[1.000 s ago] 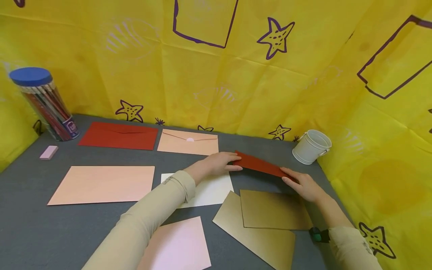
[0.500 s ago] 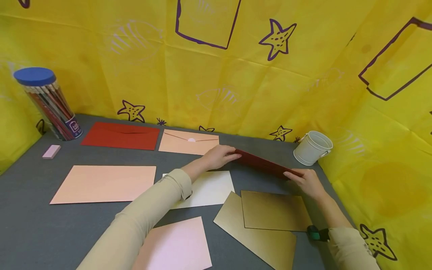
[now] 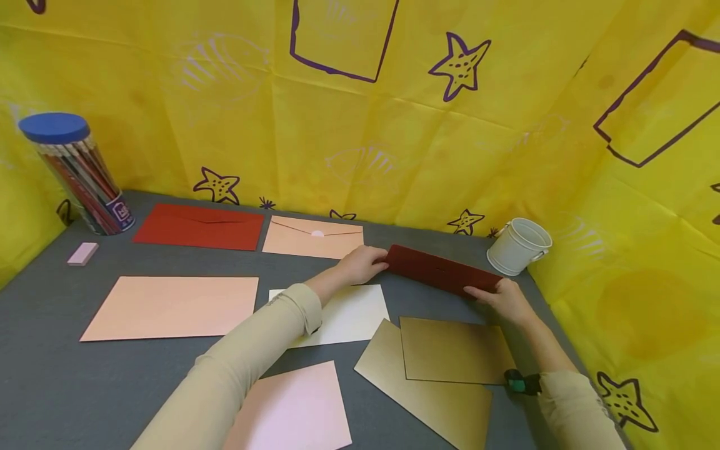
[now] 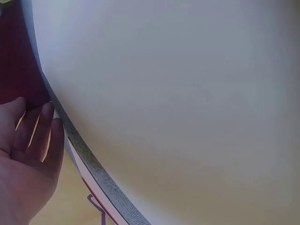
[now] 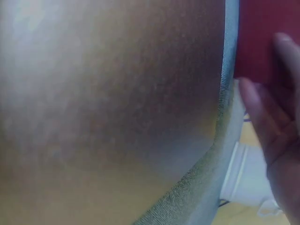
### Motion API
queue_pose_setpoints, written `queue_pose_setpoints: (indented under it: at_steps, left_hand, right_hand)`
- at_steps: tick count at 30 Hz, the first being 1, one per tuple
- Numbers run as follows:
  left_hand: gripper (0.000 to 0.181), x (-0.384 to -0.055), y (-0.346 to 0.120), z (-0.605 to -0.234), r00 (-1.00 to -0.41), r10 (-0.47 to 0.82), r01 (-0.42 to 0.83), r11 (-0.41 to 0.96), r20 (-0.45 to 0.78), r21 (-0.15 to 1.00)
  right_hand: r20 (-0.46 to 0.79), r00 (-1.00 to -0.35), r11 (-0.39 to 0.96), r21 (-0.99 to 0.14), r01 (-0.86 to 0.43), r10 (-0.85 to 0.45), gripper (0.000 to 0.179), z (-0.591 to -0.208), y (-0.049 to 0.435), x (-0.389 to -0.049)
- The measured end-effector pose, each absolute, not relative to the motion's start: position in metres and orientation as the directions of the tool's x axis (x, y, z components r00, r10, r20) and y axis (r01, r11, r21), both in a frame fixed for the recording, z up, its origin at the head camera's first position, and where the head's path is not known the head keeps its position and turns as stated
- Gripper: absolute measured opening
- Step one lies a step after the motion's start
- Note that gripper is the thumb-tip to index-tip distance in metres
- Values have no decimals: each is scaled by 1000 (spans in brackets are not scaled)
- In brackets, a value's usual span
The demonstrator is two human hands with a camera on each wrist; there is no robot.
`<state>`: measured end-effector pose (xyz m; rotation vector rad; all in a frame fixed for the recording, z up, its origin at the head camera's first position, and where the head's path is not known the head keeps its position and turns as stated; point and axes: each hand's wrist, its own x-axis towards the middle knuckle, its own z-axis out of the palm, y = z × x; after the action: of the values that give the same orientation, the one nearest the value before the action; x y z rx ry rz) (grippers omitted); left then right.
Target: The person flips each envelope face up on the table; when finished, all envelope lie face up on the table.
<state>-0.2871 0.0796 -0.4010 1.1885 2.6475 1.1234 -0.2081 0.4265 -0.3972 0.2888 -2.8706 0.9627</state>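
Observation:
Both hands hold a dark red envelope (image 3: 441, 270) by its ends, its long side raised so that one face tilts toward me. My left hand (image 3: 361, 265) pinches the left end; in the left wrist view its fingers (image 4: 55, 140) lie against the red paper. At the right end my right hand (image 3: 509, 301) grips it, thumb on the near face and the other fingers mostly hidden behind. A white sheet or envelope (image 3: 345, 312) lies below the left wrist. Two overlapping gold envelopes (image 3: 455, 350) lie in front of the right hand.
Along the back lie another red envelope (image 3: 199, 228) and a peach envelope (image 3: 312, 237) with a round seal. A larger peach one (image 3: 174, 306) and a pink one (image 3: 298, 400) lie nearer. A pencil jar (image 3: 84, 175), an eraser (image 3: 82, 254) and a small white bucket (image 3: 519, 245) stand around.
The red envelope has turned from lying nearly flat, bright face up, to standing tilted with its darker face toward me. Both hands have shifted their hold at its ends.

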Motion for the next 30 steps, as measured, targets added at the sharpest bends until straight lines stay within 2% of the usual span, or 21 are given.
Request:
queue_pose_setpoints:
  at_steps: [4, 8, 12, 18, 24, 27, 30]
  left_hand:
    - [11, -285, 81, -402, -736, 638, 607, 473, 227, 638]
    - [11, -286, 84, -404, -797, 575, 518, 498, 182, 696]
    - [26, -288, 87, -405, -869, 476, 395, 496, 138, 773]
    - [41, -289, 91, -407, -930, 358, 264, 481, 88, 836]
    - [48, -289, 95, -408, -942, 324, 240, 470, 87, 849]
    - [37, -288, 96, -408, -930, 350, 289, 509, 111, 811]
    - [34, -289, 97, -409, -915, 387, 334, 565, 115, 754]
  right_hand:
    - [85, -981, 754, -629, -188, -173, 34, -401, 429, -212]
    - [0, -991, 694, -713, -95, -135, 41, -400, 427, -216]
    - [-54, -996, 644, -765, -2, -67, 43, -399, 423, -224]
    - [-31, -998, 674, -737, 54, 46, 42, -403, 417, -239]
    - [-39, -987, 719, -681, 141, 157, 62, -406, 410, -254]
    - [-17, -984, 761, -631, 149, 178, 64, -406, 406, -259]
    - [-5, -981, 783, -601, 160, 196, 63, -407, 402, -262]
